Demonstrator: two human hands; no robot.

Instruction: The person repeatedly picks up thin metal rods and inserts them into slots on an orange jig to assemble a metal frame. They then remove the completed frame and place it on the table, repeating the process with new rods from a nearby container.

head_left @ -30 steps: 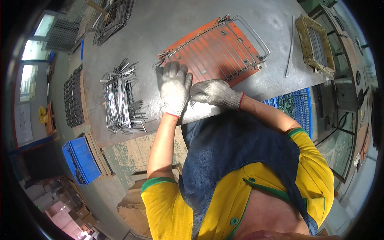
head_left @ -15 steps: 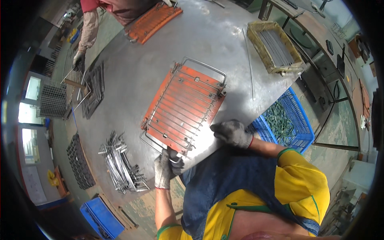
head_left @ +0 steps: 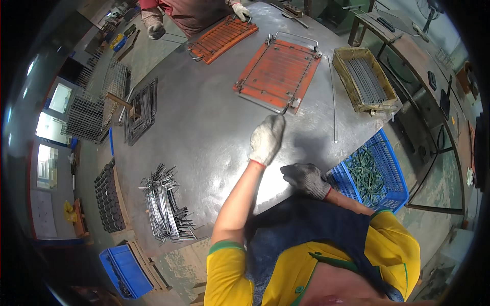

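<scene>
My left hand (head_left: 267, 140), in a pale work glove, reaches forward over the metal table with its fingers curled closed. It meets the near handle of an orange jig plate (head_left: 278, 74); its fingertips are hidden. Thin parallel rods and a bent wire frame lie on the plate, which is slightly blurred. My right hand (head_left: 306, 179), in a dark grey glove, hangs over the table's near edge. Its fingers are curled in, and nothing shows in them. Bent metal rods (head_left: 168, 206) lie in a loose pile to the left.
Across the table a co-worker's gloved hand (head_left: 241, 11) touches a second orange jig (head_left: 224, 38). A yellowish bin (head_left: 352, 99) of straight rods stands at right, beside one long rod (head_left: 334, 112). Below is a blue basket (head_left: 400, 176) of green strands. Dark wire frames (head_left: 143, 109) lie at left.
The orange jig has slid away and to the right, my left hand moving with it. My right hand has hardly moved. The co-worker's arm has drawn back from the dark frames.
</scene>
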